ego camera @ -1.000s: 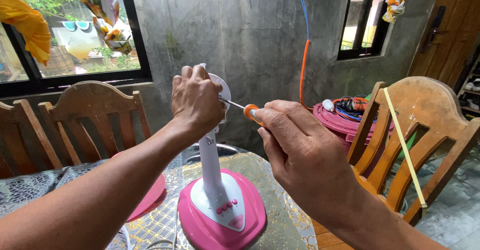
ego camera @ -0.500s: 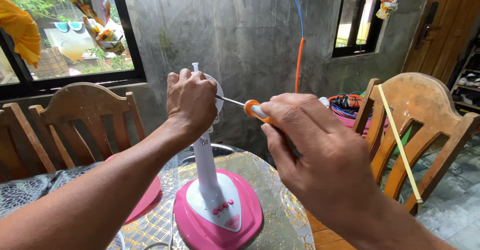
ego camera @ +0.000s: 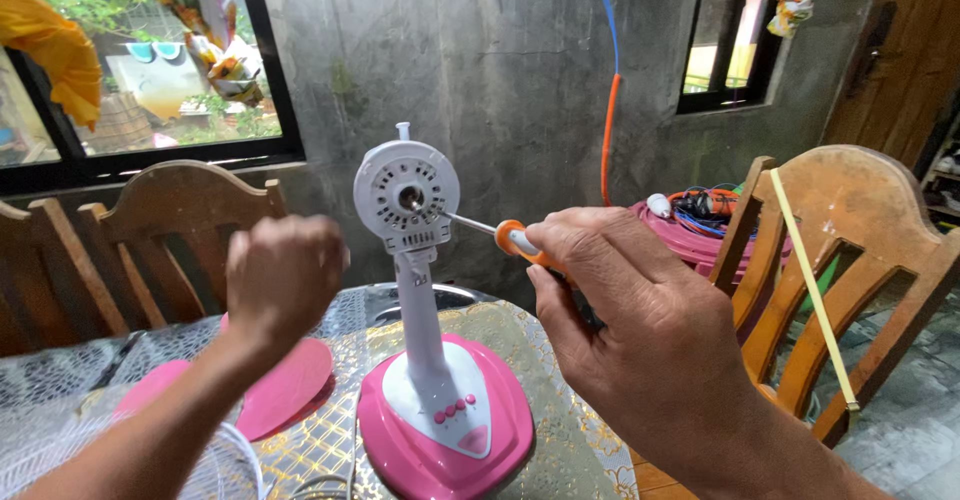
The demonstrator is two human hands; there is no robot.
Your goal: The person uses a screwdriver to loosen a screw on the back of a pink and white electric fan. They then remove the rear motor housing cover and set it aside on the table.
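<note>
A white and pink fan stand (ego camera: 435, 400) rises from the table, topped by a round white motor housing (ego camera: 406, 194) with its front bare. My right hand (ego camera: 625, 315) grips an orange-handled screwdriver (ego camera: 512, 238), whose metal tip touches the right side of the housing. Off to the left of the housing, my left hand (ego camera: 283, 275) hovers as a closed fist, apart from the fan. I cannot see anything in it.
Pink fan blades (ego camera: 270, 400) lie on the patterned tablecloth (ego camera: 560, 430) left of the base. A white wire grille (ego camera: 215, 475) shows at the bottom left. Wooden chairs (ego camera: 850, 260) stand around the table. A pink tub with cables (ego camera: 690, 230) sits behind at the right.
My left hand has let go of the motor housing and dropped down to the left, uncovering it. The right hand keeps the screwdriver at the housing.
</note>
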